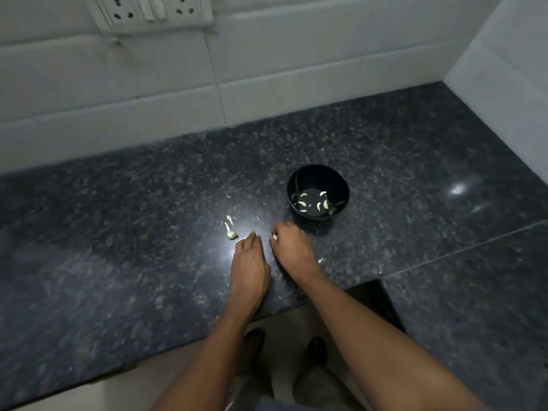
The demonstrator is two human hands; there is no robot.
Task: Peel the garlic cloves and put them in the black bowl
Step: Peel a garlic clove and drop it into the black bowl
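Right, mid-peel. Both hands are down on the dark granite surface [118, 232], close together, just in front of the black bowl [341, 179]. Right hand [292, 250] has its fingers curled round a small pale garlic clove [275, 237], only a sliver showing at the fingertips. Left hand [250, 262] is beside it, fingers bent towards the clove; can't tell whether it's pinching skin or holding nothing. Bowl already holds several peeled cloves [314, 201]. A few pale bits of garlic or skin [231, 229] lie to the left of the hands, one more scrap [321, 260] by the right wrist.

To do this step well, I'd say: pin the clove with the right, let the left nip the skin at the tip and strip it off lengthwise. Check no papery bits cling on before dropping it in; the bowl is near, short lift. Light is poor, so go by feel.
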